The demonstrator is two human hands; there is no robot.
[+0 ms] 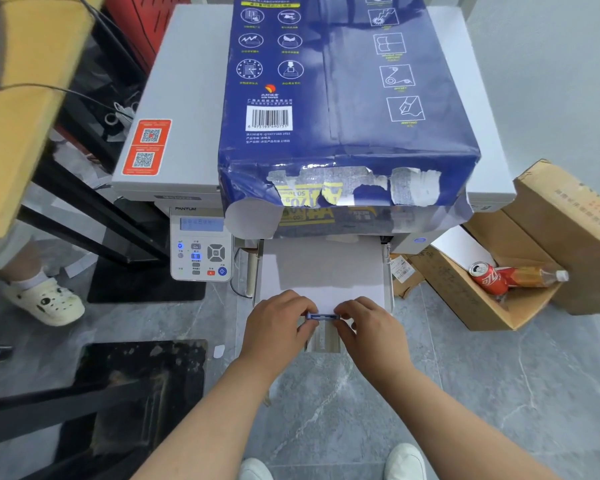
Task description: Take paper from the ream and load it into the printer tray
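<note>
On top of the grey printer (187,98) lies the ream (343,98), dark blue wrapper, near end torn open in ragged white and yellow strips, white sheets showing at the mouth. Wrapper carries rows of white icons, a barcode, a small orange-yellow logo reading "SUN PAPER", the words "OFFSET" and "WRITING" under two icons; other print too small to read. Below the overhanging ream the tray (388,271) sticks out toward the person, a flat white paper stack (323,268) lying in it between the side walls. Both hands meet at the tray's near edge: left hand (278,323) and right hand (368,327) each curl fingers in, pinching the ends of a small blue guide tab (323,316) between them, tab sitting at the stack's near end. Printer front reads "PANTUM" above a pale blue display and button panel (201,251). Orange sticker (147,147) with two QR codes on the printer top, left side. Right of the printer, an open cardboard box (482,306) holds a red cola can (489,277) and a bottle (537,276).
</note>
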